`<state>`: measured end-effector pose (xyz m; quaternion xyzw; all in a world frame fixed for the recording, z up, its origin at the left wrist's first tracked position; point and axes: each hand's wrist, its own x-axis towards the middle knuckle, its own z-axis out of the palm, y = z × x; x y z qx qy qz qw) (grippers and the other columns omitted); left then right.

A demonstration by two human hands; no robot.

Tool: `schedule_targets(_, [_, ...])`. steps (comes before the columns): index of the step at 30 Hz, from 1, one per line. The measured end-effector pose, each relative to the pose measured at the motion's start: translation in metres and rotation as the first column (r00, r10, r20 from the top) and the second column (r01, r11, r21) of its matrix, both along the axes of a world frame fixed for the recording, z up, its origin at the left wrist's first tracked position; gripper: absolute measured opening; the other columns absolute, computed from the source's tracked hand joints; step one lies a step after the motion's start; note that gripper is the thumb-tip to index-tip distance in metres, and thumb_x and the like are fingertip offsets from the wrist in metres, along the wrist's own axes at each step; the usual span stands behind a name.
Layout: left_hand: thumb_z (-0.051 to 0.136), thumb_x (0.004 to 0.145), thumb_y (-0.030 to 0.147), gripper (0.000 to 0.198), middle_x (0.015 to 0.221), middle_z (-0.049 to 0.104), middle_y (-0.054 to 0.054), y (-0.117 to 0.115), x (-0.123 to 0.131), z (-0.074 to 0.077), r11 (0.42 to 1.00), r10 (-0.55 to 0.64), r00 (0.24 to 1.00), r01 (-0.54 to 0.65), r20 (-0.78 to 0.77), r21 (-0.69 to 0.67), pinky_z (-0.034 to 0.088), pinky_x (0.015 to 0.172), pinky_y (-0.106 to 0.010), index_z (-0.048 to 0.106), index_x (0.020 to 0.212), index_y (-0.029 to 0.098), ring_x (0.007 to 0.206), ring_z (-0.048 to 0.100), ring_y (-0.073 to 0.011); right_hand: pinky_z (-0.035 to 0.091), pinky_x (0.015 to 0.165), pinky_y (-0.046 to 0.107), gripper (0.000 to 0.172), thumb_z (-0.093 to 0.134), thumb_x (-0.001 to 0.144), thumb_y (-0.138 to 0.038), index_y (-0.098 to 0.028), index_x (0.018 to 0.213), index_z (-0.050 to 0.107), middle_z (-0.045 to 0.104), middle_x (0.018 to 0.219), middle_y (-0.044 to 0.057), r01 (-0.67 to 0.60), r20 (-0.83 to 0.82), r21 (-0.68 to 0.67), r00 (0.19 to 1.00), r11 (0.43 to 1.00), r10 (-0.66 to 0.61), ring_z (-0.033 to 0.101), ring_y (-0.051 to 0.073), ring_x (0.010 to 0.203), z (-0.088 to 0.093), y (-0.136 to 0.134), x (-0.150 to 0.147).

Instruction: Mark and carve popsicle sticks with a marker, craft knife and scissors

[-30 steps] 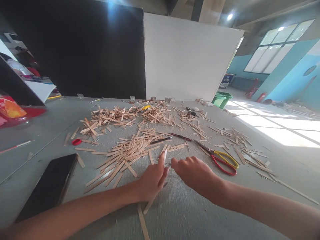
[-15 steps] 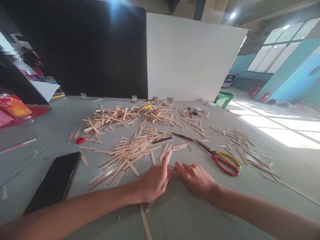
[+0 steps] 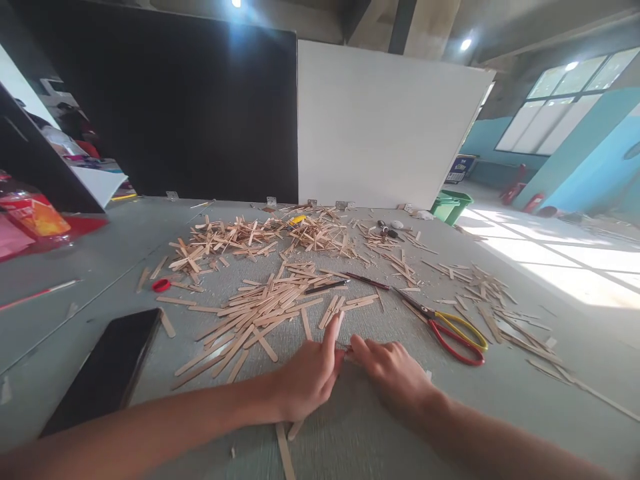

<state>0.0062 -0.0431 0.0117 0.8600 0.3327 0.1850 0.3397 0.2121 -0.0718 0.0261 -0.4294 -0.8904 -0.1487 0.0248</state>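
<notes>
– Containers?
– Green bin, far R past white panel; can't see inside. Orange-labelled plastic bottle, far L; can't make out contents.
– Material?
– Wooden craft sticks, flat, pale tan, rounded ends, heaped loosely on grey table, nearest pile just ahead of L hand.
– Grip?
– Thumb up, fingers curled on L; R hand curled too, just beside. Sth thin btwn fingertips, too blurry to name; can't tell if pinched by either.

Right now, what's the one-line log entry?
Left hand: contents unclear | Right hand: close beside left, contents unclear | Wooden sticks: scattered ahead | Scissors: lying right
</notes>
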Motion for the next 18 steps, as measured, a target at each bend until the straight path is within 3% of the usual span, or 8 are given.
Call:
schedule_targets(3, [0.025,0.11,0.036,0.062,0.057,0.044,0.007,-0.002,0.002,0.001,0.999,0.022,0.999,-0.02,-0.043,0.03,0.027,0.054,-0.029,0.004,0.161,0.007,0.046,0.036,-0.0162,0.022,0.046,0.033,0.028,0.058,0.081,0.006,-0.019,0.093,0.057,0.068,0.066,-0.001,0.083,0.099,0.055,0.991,0.995,-0.089,0.067,0.015,0.05,0.017,-0.007,-0.006])
schedule_targets(6, [0.021,0.11,0.037,0.06,0.055,0.038,0.009,-0.004,0.004,0.001,0.995,0.042,0.995,-0.033,-0.091,0.092,0.026,0.053,-0.028,0.007,0.161,0.008,0.043,0.032,-0.0148,0.021,0.046,0.034,0.032,0.057,0.077,0.01,-0.019,0.09,0.057,0.068,0.066,0.0,0.076,0.171,0.017,0.982,0.997,-0.078,0.068,0.017,0.051,0.03,-0.01,-0.006])
schedule_targets(9, [0.021,0.111,0.035,0.062,0.056,0.04,0.009,-0.002,0.004,-0.001,0.999,-0.013,0.996,0.016,-0.087,0.032,0.024,0.051,-0.027,-0.003,0.161,0.008,0.042,0.033,-0.014,0.018,0.048,0.035,0.029,0.057,0.083,0.007,-0.018,0.097,0.057,0.07,0.068,0.0,0.052,0.124,-0.036,0.991,0.998,-0.047,0.069,0.019,0.052,0.02,0.001,0.001])
schedule_targets(14, [0.029,0.107,0.028,0.064,0.067,0.052,0.003,0.001,0.003,-0.002,0.998,0.0,0.999,0.003,-0.039,0.068,0.027,0.054,-0.029,-0.001,0.161,0.009,0.05,0.041,-0.0153,0.017,0.05,0.034,0.02,0.058,0.091,0.0,-0.017,0.102,0.055,0.073,0.078,0.001,0.019,-0.011,-0.118,1.0,0.993,-0.02,0.068,0.017,0.057,-0.007,0.018,0.005])
schedule_targets(18, [0.027,0.111,0.038,0.064,0.065,0.047,0.005,0.001,0.002,0.01,0.992,0.018,0.999,-0.012,0.045,-0.128,0.031,0.056,-0.029,-0.002,0.163,0.013,0.053,0.041,-0.0162,0.019,0.05,0.034,0.022,0.052,0.092,0.001,-0.018,0.104,0.055,0.069,0.073,0.0,0.067,-0.056,-0.104,0.996,0.992,-0.073,0.064,0.017,0.055,0.003,0.013,0.006])
